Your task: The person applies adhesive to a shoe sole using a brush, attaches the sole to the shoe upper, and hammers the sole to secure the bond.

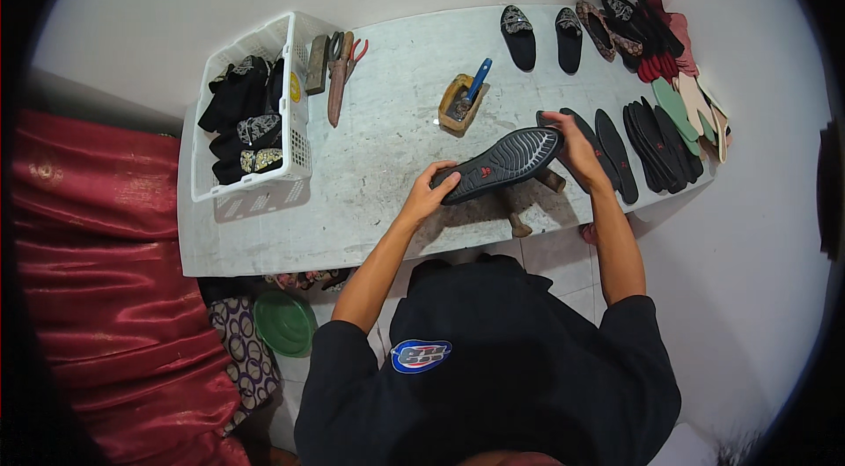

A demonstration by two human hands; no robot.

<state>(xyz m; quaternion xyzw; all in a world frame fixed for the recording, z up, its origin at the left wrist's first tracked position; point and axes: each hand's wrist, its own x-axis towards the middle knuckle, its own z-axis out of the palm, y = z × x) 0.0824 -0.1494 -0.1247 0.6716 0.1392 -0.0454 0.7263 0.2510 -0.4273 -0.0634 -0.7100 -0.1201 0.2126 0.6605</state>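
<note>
A black shoe sole (500, 168) is held up over the near side of the table, its ribbed tread turned upward. I cannot tell whether an upper is attached beneath it. My left hand (429, 193) pinches the left end, thumb on top. At the other end, my right hand (576, 149) grips the edge, fingers curled round it. Under the sole lies a wooden-handled tool (519, 223), largely hidden. Just right of my right hand are flat black soles (614, 154) with small red marks.
On the left stands a white plastic basket (297, 127) of black shoes. Beside it lie scissors and red-handled pliers (355, 57). A wooden glue tray (457, 120) holds a blue-handled brush (480, 79). Finished-looking slip-on shoes (519, 39), stacked soles (656, 145) and green pieces (673, 110) line the right.
</note>
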